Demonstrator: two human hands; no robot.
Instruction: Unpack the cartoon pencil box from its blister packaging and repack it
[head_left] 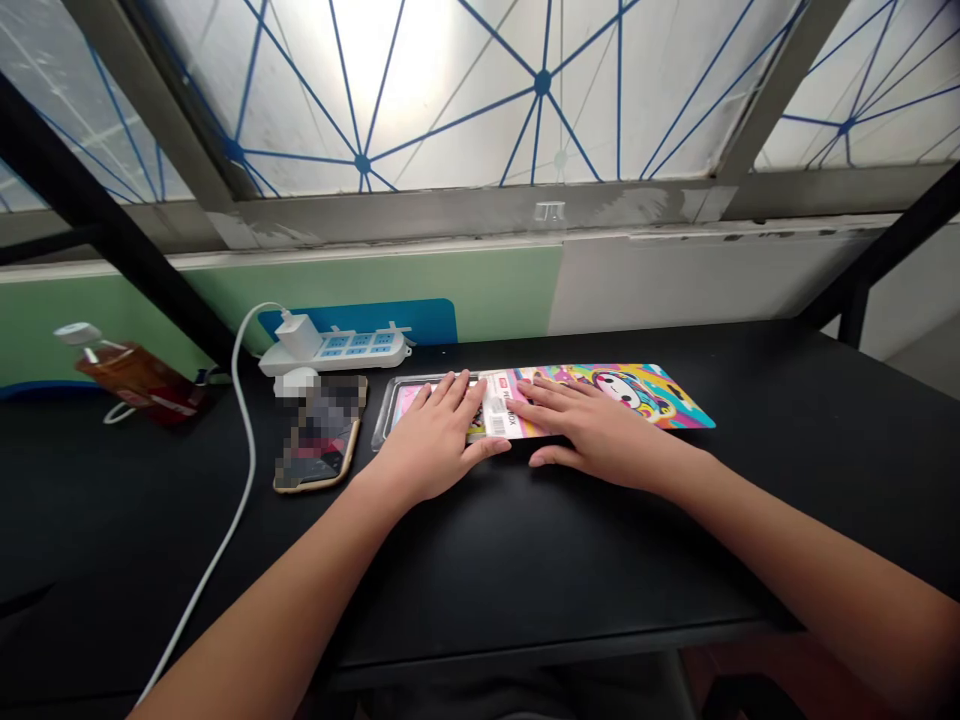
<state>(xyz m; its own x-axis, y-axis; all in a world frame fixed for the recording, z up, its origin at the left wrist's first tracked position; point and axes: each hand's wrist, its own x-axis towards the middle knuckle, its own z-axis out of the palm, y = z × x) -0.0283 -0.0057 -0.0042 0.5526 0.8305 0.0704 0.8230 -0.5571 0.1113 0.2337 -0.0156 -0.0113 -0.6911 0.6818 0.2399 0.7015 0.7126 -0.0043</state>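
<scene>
- Two bare hands, left hand (431,440) and right hand (604,435), lying flat, fingers spread open, resting on the pack, gripping nothing
- Cartoon-printed card pack (637,393) with clear plastic blister (391,405), flat on black desk (525,560), under both palms
- Probably light, stiff, slick; best held by card edges

**Backlit counter scene with strong window glare**

Daylight enters through a frosted window (390,90), which is overexposed to near white at upper centre and is the brightest source in view. The black counter (525,560) stays dim, with only soft, faint shadows beneath the left hand (439,440) and right hand (600,435). Wide-angle distortion slants the window frame (480,205) and stretches the forearms (262,610) toward the lower corners. A phone (321,433) is obscured by pixelated blocks; elsewhere, focus is fairly even, with fine print slightly soft.
</scene>
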